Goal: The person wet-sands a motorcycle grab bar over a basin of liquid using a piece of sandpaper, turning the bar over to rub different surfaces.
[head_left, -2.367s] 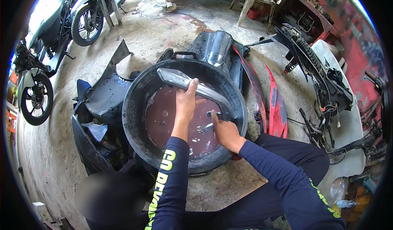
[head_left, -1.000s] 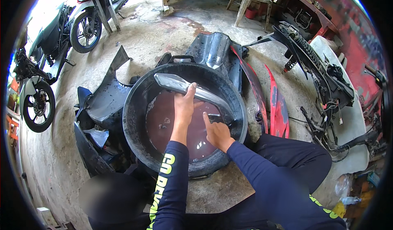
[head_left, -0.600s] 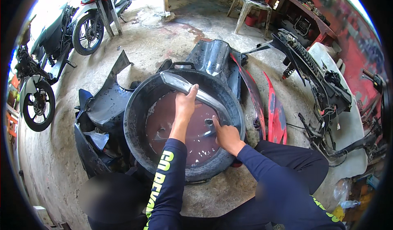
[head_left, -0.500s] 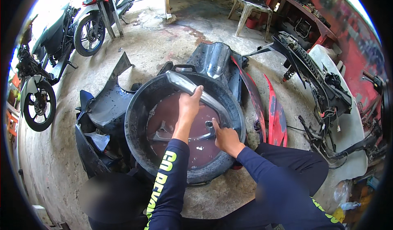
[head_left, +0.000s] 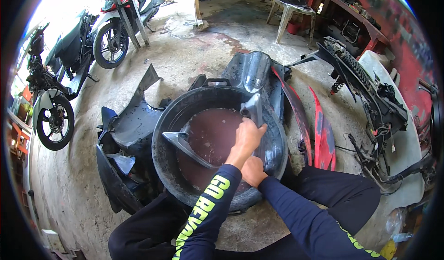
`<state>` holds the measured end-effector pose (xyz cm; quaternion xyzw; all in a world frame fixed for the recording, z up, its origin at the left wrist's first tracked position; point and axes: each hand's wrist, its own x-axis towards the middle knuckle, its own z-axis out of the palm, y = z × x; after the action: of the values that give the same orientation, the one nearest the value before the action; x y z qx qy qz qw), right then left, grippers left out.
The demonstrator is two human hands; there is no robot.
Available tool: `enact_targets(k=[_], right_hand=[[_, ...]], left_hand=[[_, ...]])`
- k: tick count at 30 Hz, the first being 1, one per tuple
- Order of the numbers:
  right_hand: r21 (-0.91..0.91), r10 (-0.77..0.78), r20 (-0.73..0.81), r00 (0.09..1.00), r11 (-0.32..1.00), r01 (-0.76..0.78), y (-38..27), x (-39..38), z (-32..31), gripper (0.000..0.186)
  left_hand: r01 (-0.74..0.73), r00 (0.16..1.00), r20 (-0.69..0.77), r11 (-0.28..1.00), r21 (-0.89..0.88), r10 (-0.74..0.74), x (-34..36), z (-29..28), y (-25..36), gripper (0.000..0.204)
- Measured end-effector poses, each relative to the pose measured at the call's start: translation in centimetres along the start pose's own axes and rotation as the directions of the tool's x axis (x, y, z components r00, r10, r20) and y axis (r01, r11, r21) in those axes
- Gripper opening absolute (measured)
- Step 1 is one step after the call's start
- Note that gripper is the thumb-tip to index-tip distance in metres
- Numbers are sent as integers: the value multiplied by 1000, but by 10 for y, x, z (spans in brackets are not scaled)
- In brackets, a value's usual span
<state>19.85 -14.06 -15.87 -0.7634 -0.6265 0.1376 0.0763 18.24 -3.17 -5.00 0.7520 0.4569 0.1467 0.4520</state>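
A wide black plastic tub [head_left: 163, 165] of murky reddish-brown water [head_left: 208, 128] stands before me. My left hand [head_left: 249, 137] is closed around a grey curved motorcycle part [head_left: 252, 106], whose blunt end rises above its fingers near the tub's right side. Across the left of the water slants a grey bar [head_left: 187, 148] with a pointed end, resembling a grab rail; whether it joins the held part is hidden by my hands. My right hand [head_left: 253, 171] is closed low over the tub's near right, partly covered by my left wrist; its grip is hidden.
Dark body panels [head_left: 132, 126] lie left of the tub, and a grey panel [head_left: 247, 70] behind it. Red fairings [head_left: 323, 137] and a stripped motorcycle frame [head_left: 365, 84] are on the right. Scooters [head_left: 62, 70] stand far left, a chair [head_left: 291, 12] at the back.
My left hand has moved right and lower, and a long grey panel no longer rises from it. My right hand has closed and drawn nearer. The bar in the tub has turned and risen.
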Motion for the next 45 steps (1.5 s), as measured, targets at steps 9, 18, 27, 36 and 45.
enact_targets(k=[9, 18, 27, 36, 45], right_hand=[[291, -226, -40, 973, 929, 228, -13, 21, -13, 28], [-10, -218, -92, 972, 976, 218, -22, 38, -17, 18], [71, -86, 175, 981, 995, 74, 2, 41, -55, 29], [158, -108, 530, 841, 987, 27, -1, 59, -74, 32], [241, -183, 554, 812, 969, 54, 14, 57, -69, 34]], left_hand=[[-26, 997, 79, 996, 83, 19, -3, 2, -18, 76], [0, 963, 236, 872, -489, 132, 12, -16, -93, 74], [-109, 810, 581, 953, 281, -78, -30, -73, -122, 53], [-165, 839, 540, 911, 377, -71, -34, -60, -138, 46], [-173, 852, 518, 894, 413, -74, -30, -48, -138, 30]])
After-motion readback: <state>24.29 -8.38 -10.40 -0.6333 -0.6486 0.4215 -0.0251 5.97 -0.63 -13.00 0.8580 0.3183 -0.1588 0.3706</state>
